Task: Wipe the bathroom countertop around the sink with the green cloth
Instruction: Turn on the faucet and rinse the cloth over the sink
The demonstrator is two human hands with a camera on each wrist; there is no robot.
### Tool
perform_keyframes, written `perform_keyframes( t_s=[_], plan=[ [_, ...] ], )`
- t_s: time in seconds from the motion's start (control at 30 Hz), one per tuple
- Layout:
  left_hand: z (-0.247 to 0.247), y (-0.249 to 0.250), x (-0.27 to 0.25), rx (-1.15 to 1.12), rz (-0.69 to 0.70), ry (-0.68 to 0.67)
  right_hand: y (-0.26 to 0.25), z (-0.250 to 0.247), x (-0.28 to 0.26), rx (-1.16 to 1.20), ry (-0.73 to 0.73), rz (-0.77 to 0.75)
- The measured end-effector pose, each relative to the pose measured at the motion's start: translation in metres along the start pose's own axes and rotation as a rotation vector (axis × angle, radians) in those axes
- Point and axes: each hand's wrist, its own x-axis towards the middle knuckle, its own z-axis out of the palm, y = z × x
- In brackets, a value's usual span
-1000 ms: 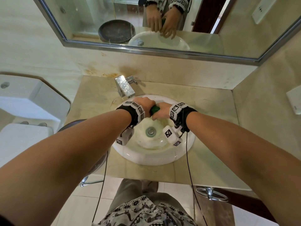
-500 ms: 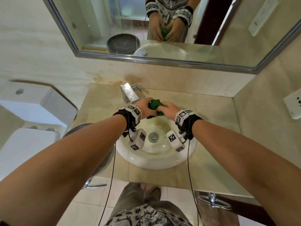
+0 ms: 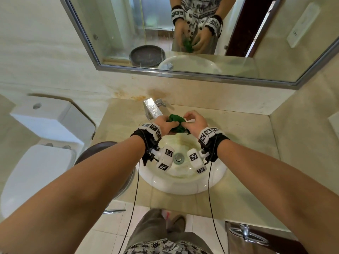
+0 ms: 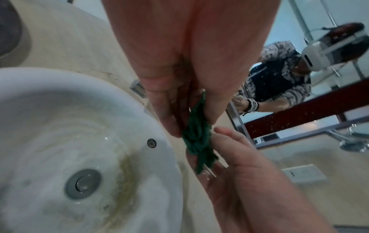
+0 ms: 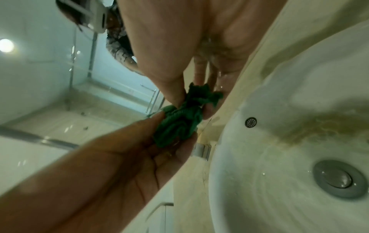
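**Green cloth bunched between two hands over the sink**

Green and crumpled into a wad, the one cloth (image 3: 176,123) sits between the left hand (image 3: 163,125) and right hand (image 3: 194,122), both pinching it with curled fingers, close together above the far rim of the one sink (image 3: 180,186). Beneath the wrists lies a single drain (image 3: 178,158), with yellowish staining on the basin wall. One faucet (image 3: 152,108) stands just beyond the left hand, almost touching it. The beige countertop (image 3: 244,142) spreads to both sides. One mirror (image 3: 117,32) hangs beyond the hands. Left of the left forearm are a toilet (image 3: 36,162) and a dark round bin (image 3: 99,149).
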Motion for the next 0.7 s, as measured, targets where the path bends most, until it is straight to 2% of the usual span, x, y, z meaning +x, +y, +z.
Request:
perform_keyframes(
  t_s=[0.07,0.17,0.27,0.47,0.7],
  plan=[
    [-0.002,-0.001,0.000,-0.084,-0.039,0.034,0.000,0.007,0.000,-0.030,-0.076,-0.063],
    [-0.009,-0.001,-0.002,-0.181,-0.089,0.078,-0.004,0.020,-0.006,-0.211,-0.154,-0.177],
    [-0.014,0.003,-0.010,-0.255,-0.112,0.090,-0.005,0.030,-0.010,-0.232,-0.227,-0.263],
    [-0.022,0.002,-0.023,-0.222,-0.191,0.052,-0.007,0.036,-0.009,-0.175,-0.223,-0.167],
    [-0.029,0.000,-0.027,-0.226,-0.192,0.086,-0.014,0.039,-0.002,-0.027,-0.242,0.006]
  ],
)
